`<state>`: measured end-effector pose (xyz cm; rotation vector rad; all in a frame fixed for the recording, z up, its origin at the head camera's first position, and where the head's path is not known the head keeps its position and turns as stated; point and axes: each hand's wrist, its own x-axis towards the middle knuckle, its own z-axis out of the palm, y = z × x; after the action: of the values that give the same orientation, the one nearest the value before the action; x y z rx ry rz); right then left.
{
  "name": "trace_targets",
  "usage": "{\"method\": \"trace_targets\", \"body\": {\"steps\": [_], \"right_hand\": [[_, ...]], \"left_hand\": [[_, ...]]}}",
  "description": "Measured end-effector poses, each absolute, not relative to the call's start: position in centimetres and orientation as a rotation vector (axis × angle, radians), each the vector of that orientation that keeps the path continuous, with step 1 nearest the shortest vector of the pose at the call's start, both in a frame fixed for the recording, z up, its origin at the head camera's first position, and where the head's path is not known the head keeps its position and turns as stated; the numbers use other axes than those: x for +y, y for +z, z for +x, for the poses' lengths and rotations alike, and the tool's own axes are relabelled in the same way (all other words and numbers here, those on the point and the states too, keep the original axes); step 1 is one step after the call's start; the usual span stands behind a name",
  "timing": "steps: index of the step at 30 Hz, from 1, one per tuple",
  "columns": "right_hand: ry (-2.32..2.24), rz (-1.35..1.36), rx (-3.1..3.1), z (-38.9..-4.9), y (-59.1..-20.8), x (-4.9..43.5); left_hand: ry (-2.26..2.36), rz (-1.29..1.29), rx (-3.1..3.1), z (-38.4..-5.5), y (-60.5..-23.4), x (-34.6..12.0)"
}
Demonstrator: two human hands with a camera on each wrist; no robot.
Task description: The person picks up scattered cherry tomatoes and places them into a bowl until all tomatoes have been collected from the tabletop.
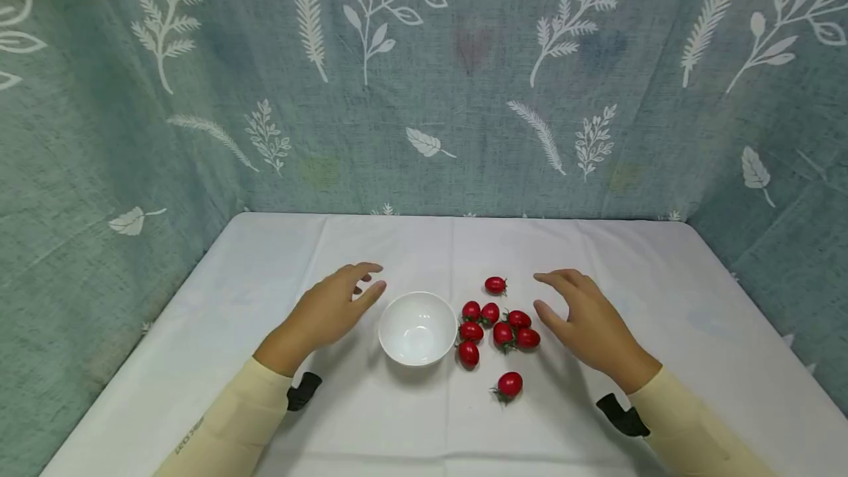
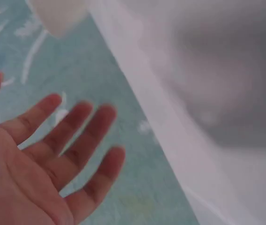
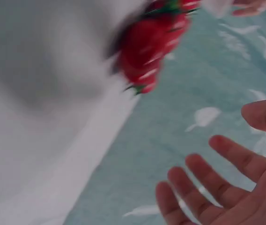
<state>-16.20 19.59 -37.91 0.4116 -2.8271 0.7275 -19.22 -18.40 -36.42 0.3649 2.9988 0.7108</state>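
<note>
A white bowl stands upright on the white cloth, with nothing inside it. Just right of it lie several small red tomatoes with green stems, most of them clustered. One tomato lies farther back and another tomato nearer the front. My left hand hovers to the left of the bowl, its fingers spread and relaxed, holding nothing. To the right of the tomatoes hovers my right hand, fingers loosely extended and empty. In the right wrist view the tomatoes look blurred, apart from the fingers.
The table is covered by a white cloth with fold lines. Behind it and at both sides hangs a green-blue curtain with white leaf prints. A black strap shows at the left wrist and another black strap at the right.
</note>
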Motion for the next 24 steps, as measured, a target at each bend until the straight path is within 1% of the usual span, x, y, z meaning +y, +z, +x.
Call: {"method": "trace_targets", "body": {"steps": [5, 10, 18, 24], "right_hand": [[0.841, 0.494, -2.790, -14.6, -37.5, 18.1], [0.902, 0.617, -2.815, -13.6, -37.8, 17.5], [0.963, 0.861, -2.924, -13.4, -38.5, 17.7], [0.966, 1.033, -3.036, -13.6, -38.5, 18.2]], "left_hand": [[0.952, 0.384, 2.793, -18.5, -36.6, -17.8], [1.083, 0.375, 2.611, -18.9, -37.7, -18.5], [1.172, 0.432, 2.403, -19.6, -39.2, -19.8], [1.196, 0.440, 2.303, -20.0, -39.7, -20.8]]}}
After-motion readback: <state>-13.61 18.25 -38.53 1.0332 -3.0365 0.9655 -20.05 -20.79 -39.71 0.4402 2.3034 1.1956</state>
